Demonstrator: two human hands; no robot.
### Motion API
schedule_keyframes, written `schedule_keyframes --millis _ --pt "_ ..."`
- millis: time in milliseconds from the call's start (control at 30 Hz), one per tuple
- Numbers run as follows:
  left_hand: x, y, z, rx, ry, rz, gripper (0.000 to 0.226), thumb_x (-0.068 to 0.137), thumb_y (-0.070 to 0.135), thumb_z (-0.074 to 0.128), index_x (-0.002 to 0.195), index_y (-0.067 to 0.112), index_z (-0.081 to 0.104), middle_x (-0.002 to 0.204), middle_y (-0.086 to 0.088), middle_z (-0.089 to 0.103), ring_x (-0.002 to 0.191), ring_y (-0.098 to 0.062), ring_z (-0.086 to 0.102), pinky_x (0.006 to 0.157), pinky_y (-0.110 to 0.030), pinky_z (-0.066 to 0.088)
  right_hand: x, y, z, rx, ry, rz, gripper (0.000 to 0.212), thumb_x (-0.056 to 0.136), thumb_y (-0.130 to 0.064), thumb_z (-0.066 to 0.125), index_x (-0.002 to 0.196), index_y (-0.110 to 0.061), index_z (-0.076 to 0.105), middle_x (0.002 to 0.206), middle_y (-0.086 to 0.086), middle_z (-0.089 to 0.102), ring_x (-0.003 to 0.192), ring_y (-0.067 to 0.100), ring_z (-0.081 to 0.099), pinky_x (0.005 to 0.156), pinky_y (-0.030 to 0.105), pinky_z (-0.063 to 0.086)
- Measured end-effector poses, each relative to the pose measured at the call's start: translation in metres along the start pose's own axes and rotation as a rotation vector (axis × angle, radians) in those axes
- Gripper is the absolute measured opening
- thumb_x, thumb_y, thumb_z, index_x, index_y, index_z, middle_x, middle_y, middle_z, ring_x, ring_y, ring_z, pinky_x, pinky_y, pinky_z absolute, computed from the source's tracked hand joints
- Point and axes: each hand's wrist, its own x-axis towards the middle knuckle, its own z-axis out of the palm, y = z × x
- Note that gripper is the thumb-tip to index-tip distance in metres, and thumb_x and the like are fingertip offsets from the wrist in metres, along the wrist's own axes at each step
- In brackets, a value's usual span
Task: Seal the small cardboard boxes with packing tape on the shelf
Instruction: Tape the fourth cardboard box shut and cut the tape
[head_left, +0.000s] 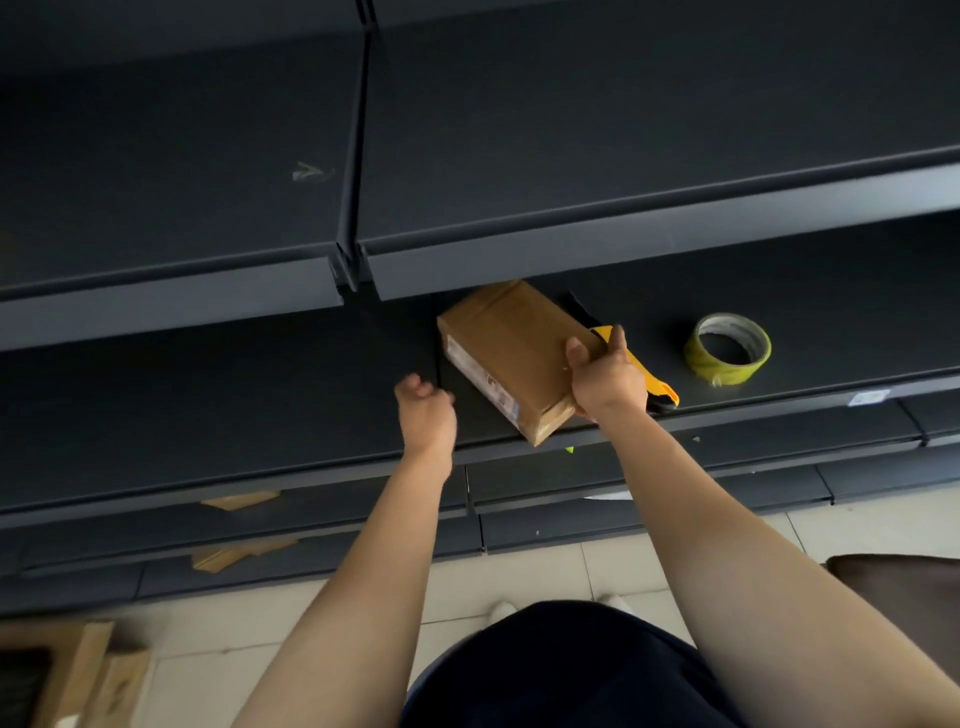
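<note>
Head view: right hand (605, 376) grips the small brown cardboard box (511, 353) overhanging the dark metal shelf (208, 415); left hand (423, 410) beside it, curled, empty; a loose grip may drop it

1. The small brown cardboard box (511, 358) bears a white printed label (483, 379) along its long side; the print is too blurred to read.
2. The dark grey metal shelf (779, 415) has a small white sticker (866, 399) on its front edge, which is also illegible.
</note>
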Motion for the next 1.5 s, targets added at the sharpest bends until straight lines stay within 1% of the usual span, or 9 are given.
schedule_keyframes --millis 167,367,667,833,967,1067,1200,1333,1500 --pt "-0.020 -0.013 0.017 -0.047 -0.365 -0.350 0.065 0.091 -0.020 0.032 0.149 0.004 0.017 0.146 -0.020 0.040 0.125 -0.036 0.050 0.102 -0.045 0.042 -0.006 -0.003 0.000 -0.433 0.155 -0.241 0.048 0.101 -0.047 0.032 0.148 -0.040 0.024 0.135 0.016 0.039 0.121 0.036 0.040 0.092 0.044 0.041" --pt "-0.023 -0.008 0.027 0.045 -0.354 -0.372 0.034 0.096 -0.006 0.039 0.125 0.002 0.054 0.113 -0.013 0.062 0.105 -0.027 0.060 0.097 -0.045 0.048 -0.014 0.010 -0.002 -0.510 0.047 -0.577 0.063 0.093 -0.001 0.043 0.145 -0.037 0.037 0.160 -0.003 0.013 0.146 0.028 0.007 0.114 0.046 0.014" --pt "-0.026 -0.014 0.019 -0.063 -0.332 -0.355 0.052 0.091 -0.011 0.030 0.123 0.025 0.050 0.109 -0.009 0.060 0.104 -0.034 0.059 0.099 -0.061 0.041 -0.013 0.014 -0.009 -0.559 -0.112 -0.547 0.049 0.099 -0.033 0.031 0.146 -0.045 0.028 0.160 -0.010 0.011 0.136 0.035 0.024 0.110 0.041 0.025" --pt "-0.024 -0.016 0.002 -0.382 -0.148 -0.390 0.027 0.079 -0.008 0.036 0.091 0.006 0.056 0.096 -0.010 0.055 0.088 -0.023 0.054 0.089 -0.043 0.048 -0.017 0.021 -0.009 -0.409 -0.274 -0.540 0.053 0.099 -0.052 0.026 0.150 -0.042 0.016 0.161 -0.008 -0.003 0.147 0.026 0.006 0.115 0.040 0.012" --pt "-0.035 -0.015 -0.007 -0.448 -0.313 -0.268 0.035 0.078 -0.011 0.034 0.093 0.009 0.058 0.093 -0.005 0.057 0.084 -0.015 0.053 0.078 -0.024 0.041 -0.026 0.029 -0.011 -0.286 -0.371 -0.606 0.079 0.090 -0.064 0.040 0.153 -0.037 0.001 0.158 -0.018 -0.015 0.147 0.019 -0.010 0.117 0.048 0.006" --pt "-0.038 -0.019 -0.013 -0.245 -0.504 -0.082 0.062 0.078 -0.023 0.039 0.123 0.018 0.049 0.106 -0.002 0.063 0.099 -0.015 0.058 0.088 -0.025 0.045 -0.020 0.037 -0.008 -0.188 -0.483 -0.602 0.107 0.075 -0.059 0.069 0.149 -0.044 -0.007 0.160 -0.017 0.002 0.147 0.024 0.007 0.118 0.049 0.016" --pt "-0.036 -0.022 -0.011 0.169 -0.464 0.105 0.085 0.074 -0.001 0.075 0.141 0.032 0.034 0.123 0.008 0.061 0.115 -0.008 0.055 0.097 -0.029 0.044 -0.016 0.054 0.005 0.128 -0.488 -0.459 0.094 0.084 -0.032 0.072 0.152 -0.040 0.007 0.130 -0.009 0.059 0.119 0.010 0.055 0.107 0.036 0.042" --pt "-0.036 -0.024 -0.001 0.297 -0.319 0.189 0.065 0.073 0.011 0.080 0.129 0.019 0.049 0.110 0.007 0.065 0.102 -0.009 0.061 0.083 -0.019 0.048 -0.028 0.055 0.011 0.286 -0.487 -0.447 0.084 0.090 -0.021 0.067 0.152 -0.033 0.011 0.112 -0.017 0.061 0.109 0.003 0.056 0.084 0.008 0.046" --pt "-0.037 -0.029 -0.005 0.300 -0.285 0.261 0.058 0.073 0.013 0.080 0.124 0.015 0.054 0.110 0.002 0.067 0.103 -0.014 0.064 0.088 -0.029 0.052 -0.039 0.049 0.020 0.313 -0.411 -0.424 0.083 0.090 -0.024 0.066 0.154 -0.026 0.013 0.121 -0.005 0.061 0.112 0.009 0.057 0.095 0.022 0.047"
